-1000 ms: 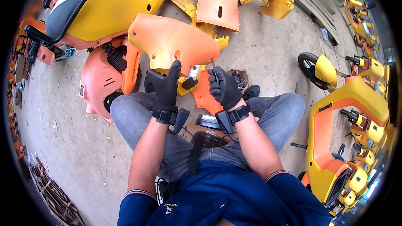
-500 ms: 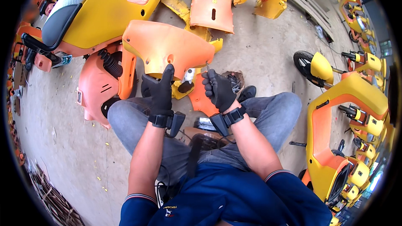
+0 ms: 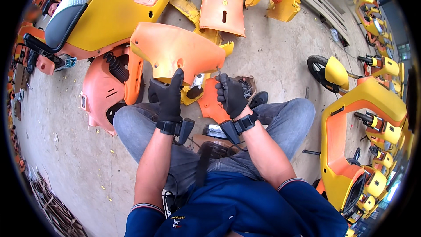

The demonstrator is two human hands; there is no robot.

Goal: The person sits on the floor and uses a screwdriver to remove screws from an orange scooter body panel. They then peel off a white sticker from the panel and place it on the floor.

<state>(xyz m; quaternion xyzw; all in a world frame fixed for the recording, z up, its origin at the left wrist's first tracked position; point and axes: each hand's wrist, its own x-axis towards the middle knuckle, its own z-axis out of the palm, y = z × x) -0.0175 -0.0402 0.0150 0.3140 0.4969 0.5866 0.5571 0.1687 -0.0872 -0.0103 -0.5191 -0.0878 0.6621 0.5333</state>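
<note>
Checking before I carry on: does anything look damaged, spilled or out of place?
Two things: yellow scraps dot the floor at left, like stray debris; the yellow piece beyond the panel held in the left hand has dark, grimy-looking marks. The panel shows no obvious damage.

Panel (image 3: pixel 177 50) in left hand (image 3: pixel 168 96), right hand (image 3: pixel 231 94) beside its right end, 2 knees (image 3: pixel 129 123) nearer on either side, another panel (image 3: pixel 222 0) and shell (image 3: pixel 285 9) on floor (image 3: pixel 280 52) beyond, scooter (image 3: pixel 101 15) far left, stick pile (image 3: pixel 56 206) near left, scooter frame (image 3: pixel 332 138) right, boards (image 3: pixel 319 8) far right
</note>
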